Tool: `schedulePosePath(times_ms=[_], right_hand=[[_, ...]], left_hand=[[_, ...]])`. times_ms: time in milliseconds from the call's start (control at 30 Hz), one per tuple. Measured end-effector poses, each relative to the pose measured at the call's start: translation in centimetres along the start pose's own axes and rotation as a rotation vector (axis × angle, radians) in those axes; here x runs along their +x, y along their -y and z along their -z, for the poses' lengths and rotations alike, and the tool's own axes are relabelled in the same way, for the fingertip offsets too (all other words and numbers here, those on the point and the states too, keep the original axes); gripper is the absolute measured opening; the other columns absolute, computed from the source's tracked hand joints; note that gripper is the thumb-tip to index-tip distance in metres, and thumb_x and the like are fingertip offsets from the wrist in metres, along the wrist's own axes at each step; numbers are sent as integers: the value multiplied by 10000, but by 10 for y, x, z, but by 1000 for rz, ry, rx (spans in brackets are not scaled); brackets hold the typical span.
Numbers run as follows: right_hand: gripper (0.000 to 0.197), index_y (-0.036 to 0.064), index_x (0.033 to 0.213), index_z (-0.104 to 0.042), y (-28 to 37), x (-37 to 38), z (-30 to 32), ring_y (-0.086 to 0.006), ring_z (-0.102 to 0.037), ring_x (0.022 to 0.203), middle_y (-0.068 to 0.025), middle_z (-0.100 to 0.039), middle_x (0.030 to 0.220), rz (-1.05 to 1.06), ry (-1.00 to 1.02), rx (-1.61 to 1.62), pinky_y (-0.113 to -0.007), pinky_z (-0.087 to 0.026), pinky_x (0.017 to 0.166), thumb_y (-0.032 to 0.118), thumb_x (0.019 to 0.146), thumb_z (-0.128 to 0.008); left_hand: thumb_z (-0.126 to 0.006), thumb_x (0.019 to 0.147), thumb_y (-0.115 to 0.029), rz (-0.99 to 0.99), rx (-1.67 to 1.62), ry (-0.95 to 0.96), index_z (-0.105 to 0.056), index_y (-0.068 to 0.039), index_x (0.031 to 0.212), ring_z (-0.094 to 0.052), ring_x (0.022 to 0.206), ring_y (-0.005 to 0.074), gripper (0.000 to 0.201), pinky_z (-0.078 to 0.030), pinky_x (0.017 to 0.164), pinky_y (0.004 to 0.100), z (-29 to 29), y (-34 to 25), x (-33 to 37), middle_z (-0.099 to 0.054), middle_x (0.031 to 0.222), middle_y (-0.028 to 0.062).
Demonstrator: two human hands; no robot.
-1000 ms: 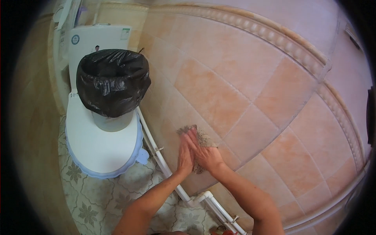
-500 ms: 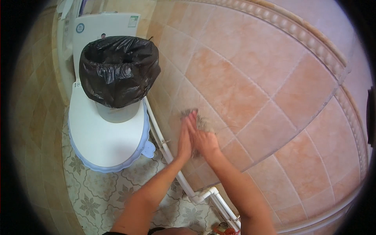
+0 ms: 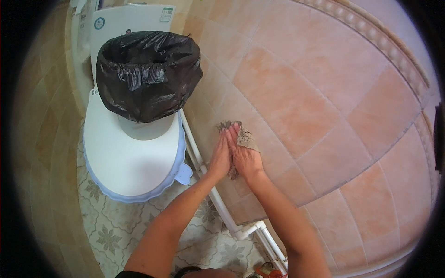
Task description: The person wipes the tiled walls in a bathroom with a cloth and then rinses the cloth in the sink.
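A crumpled, speckled grey-brown cloth [image 3: 249, 140] is held in both of my hands against the tiled wall. My left hand [image 3: 219, 157] and my right hand [image 3: 245, 160] lie close side by side, fingers pointing up and away from me. Bits of the cloth stick out past the fingertips, beside the right hand and below between the palms. The rest of it is hidden under the hands.
On the left stands a white toilet [image 3: 134, 171] with a pale blue edge around its closed lid. A bin lined with a black bag [image 3: 148, 88] sits on the lid. White pipes [image 3: 218, 204] run along the wall's foot, above the patterned floor [image 3: 111, 222].
My hands have turned slightly on the wall and slowed, and a folded cloth corner now shows beside the right hand. The toilet and bin appear a little shifted as the view moved.
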State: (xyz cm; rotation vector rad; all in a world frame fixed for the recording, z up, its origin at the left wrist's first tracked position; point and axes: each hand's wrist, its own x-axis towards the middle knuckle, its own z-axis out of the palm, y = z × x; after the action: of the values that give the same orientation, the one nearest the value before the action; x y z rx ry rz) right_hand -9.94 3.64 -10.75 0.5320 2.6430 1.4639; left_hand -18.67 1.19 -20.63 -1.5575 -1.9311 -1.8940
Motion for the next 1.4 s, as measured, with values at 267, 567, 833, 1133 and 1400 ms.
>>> schedulePosePath(times_ms=[267,567,833,1133,1400], right_hand=[[642,38,1488,-127,78,-8,-65,-296,-115,1437,-142,-163,1548,51,76,146,-451,-34,1160,274,937,-357],[592,82,1490,-170,103,-42,-73,-302,-142,1430,-135,-193,1541,199,352,254,-452,-53,1155,265,951,-334],[592,13,1430,-265,91,-105,-58,-231,-297,1385,-147,-256,1518,213,259,306,-356,-386,980,200,892,-427],[628,93,1408,-301,111,-151,-25,-377,-608,1016,-193,-314,1467,-184,37,1187,-409,-547,691,46,828,-538],[667,6,1434,-204,183,-132,-59,-455,-391,1247,-295,-238,1450,-445,-122,1497,-474,-413,972,20,836,-499]], left_hand=[[-207,1029,-319,356,-443,-13,-189,-12,1465,-242,1389,245,534,-167,1138,320,-43,35,-68,-265,1509,134],[-345,991,-254,656,-332,275,-181,-51,1471,-328,1347,293,547,-278,1097,358,-26,19,-93,-300,1484,169],[-425,934,-125,773,-81,212,-347,-74,1409,-539,1147,362,484,-438,946,384,-39,-23,-146,-500,1311,237],[-528,820,2,54,164,106,-423,70,1308,-425,1214,410,504,-358,1013,446,12,-28,-173,-448,1334,257],[-533,784,43,7,211,349,-436,50,1304,-298,1350,395,529,-274,1114,428,-2,46,-180,-398,1383,251]])
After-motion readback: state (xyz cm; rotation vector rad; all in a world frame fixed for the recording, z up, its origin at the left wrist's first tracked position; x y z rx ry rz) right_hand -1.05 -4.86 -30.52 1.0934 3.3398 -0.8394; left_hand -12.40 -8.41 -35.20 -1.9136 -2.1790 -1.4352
